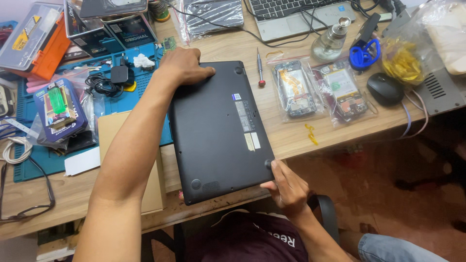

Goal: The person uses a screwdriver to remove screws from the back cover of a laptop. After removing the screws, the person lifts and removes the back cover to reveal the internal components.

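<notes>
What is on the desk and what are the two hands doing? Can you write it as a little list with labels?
Main thing: flat black laptop lying upside down on the wooden desk
Left hand: resting on the laptop's far corner
Right hand: gripping the laptop's near corner at the desk edge
Beside laptop: small red-tipped screwdriver, two clear bags of phone parts
Further right: black computer mouse
Left side: blue work mat, dark-framed glasses

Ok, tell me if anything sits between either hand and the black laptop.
Nothing visible does. The left hand rests on the far corner of the upside-down laptop, and the right hand grips its near corner. Both touch it directly.
</notes>
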